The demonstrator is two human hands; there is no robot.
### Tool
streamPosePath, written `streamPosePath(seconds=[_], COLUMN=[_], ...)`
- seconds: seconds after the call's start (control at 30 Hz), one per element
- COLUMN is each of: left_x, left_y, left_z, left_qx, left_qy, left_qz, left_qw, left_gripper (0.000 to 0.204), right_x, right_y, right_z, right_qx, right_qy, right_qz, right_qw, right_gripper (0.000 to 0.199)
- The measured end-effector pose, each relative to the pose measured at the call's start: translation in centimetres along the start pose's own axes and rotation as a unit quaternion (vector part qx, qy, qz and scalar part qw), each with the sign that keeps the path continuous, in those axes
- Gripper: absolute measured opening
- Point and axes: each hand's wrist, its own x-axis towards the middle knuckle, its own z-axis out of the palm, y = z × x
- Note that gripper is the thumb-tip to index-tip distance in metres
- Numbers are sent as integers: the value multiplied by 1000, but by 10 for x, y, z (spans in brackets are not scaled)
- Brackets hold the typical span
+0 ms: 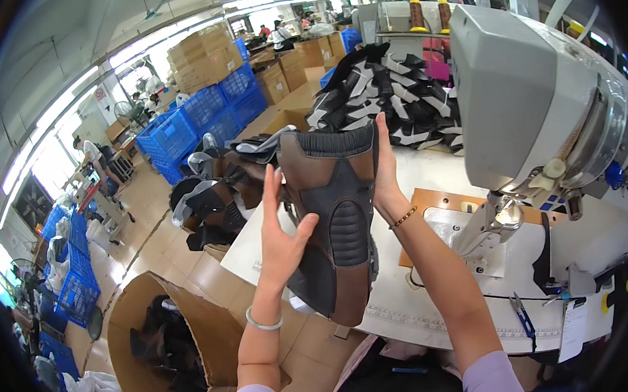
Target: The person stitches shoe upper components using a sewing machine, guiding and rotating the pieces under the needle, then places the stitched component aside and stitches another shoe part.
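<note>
A brown and black leather boot upper (334,176) is raised before me, its padded collar at the top and a ribbed oval panel (349,233) facing me. Along its right edge lies my right hand (387,170), gripping it with the fingers partly hidden behind. My left hand (283,236) is at the left edge, fingers stretched and thumb apart, the thumb tip overlapping the leather. Whether that thumb touches it I cannot tell. The sewing machine (503,100) stands to the right, its needle area (495,229) beside my right forearm.
Black and white cut pieces (399,93) are heaped behind the white table (393,312). More uppers (217,190) pile up at the left. A cardboard box (208,333) with dark pieces stands lower left. Blue thread snips (524,316) lie at the table's right. Blue crates (170,133) stand beyond.
</note>
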Motion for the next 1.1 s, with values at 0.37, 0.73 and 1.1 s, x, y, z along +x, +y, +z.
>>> streamPosePath(seconds=[0.37,0.73,1.1], left_x=[29,52,82], left_y=[-5,23,43], left_z=[-18,-23,-106], left_qx=[7,9,91], left_qy=[64,1,-229], left_qz=[-91,26,180], left_qw=[994,1000,952], left_gripper=[55,58,49], right_x=[-9,64,14], right_y=[-11,-1,-4], right_z=[8,-45,-4], right_qx=[-23,247,-18], right_qy=[29,-591,-219], right_qz=[0,137,155], right_qw=[999,756,963], right_gripper=[63,64,46])
